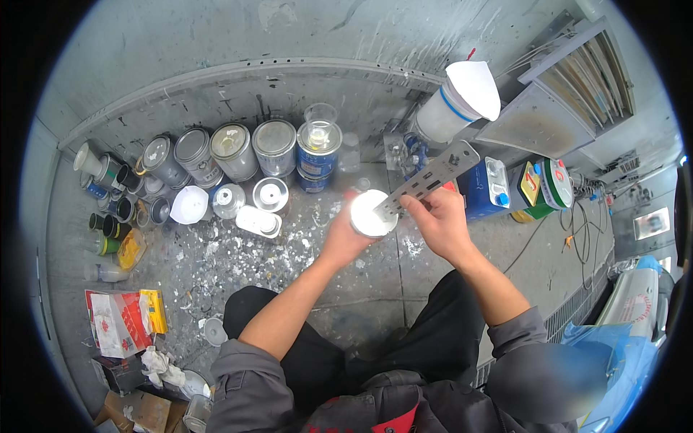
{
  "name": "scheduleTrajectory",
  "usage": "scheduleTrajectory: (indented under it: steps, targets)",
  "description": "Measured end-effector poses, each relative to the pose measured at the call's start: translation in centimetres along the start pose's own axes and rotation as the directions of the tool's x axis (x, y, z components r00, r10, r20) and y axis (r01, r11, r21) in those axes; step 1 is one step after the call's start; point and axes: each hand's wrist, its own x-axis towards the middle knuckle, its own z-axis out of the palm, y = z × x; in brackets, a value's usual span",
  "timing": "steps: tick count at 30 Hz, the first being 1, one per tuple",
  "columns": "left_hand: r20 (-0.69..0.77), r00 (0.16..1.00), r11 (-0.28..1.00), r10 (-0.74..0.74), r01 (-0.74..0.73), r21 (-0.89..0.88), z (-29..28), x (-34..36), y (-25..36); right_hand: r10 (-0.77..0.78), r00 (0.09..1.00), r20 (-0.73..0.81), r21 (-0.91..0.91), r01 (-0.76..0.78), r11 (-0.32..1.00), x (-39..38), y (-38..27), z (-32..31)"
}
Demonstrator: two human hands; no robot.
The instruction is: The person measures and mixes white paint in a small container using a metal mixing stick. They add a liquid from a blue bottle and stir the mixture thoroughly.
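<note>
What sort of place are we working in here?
Probably a workshop's paint-mixing corner: metal cans stand along the wall, white spatters mark the floor, and the left hand holds a cup with white contents.

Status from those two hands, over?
Left hand grips white-filled cup. Right hand holds flat strip, end at cup's mouth. Metal cans stand beyond, apart from both hands.

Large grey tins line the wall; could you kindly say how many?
4, side by side: the leftmost tin, second tin, third tin and rightmost tin beside blue tins; others may be hidden.
</note>
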Motion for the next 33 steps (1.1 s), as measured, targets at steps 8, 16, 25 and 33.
scheduleTrajectory:
  steps: [8,16,25,33]
  targets:
    - [-0.002,1.000,1.000,0.011,-0.011,-0.007,-0.1,0.1,0.2,-0.064,0.998,-0.025,0.126,0.066,0.990,0.7,-2.9,-1.3]
    - [0.005,0.998,0.998,0.055,-0.055,0.041,-0.3,-0.1,0.5,-0.155,0.988,-0.027,-0.005,0.155,0.988,2.2,-2.5,-2.0]
    - [-0.009,1.000,0.999,0.005,-0.005,0.036,0.0,0.3,0.0,-0.015,1.000,-0.010,-0.003,0.015,1.000,0.5,-0.3,-0.1]
    - [-0.006,1.000,1.000,0.025,-0.025,0.009,0.1,0.4,-0.2,-0.043,0.999,-0.004,0.031,0.043,0.999,0.4,-1.9,-0.4]
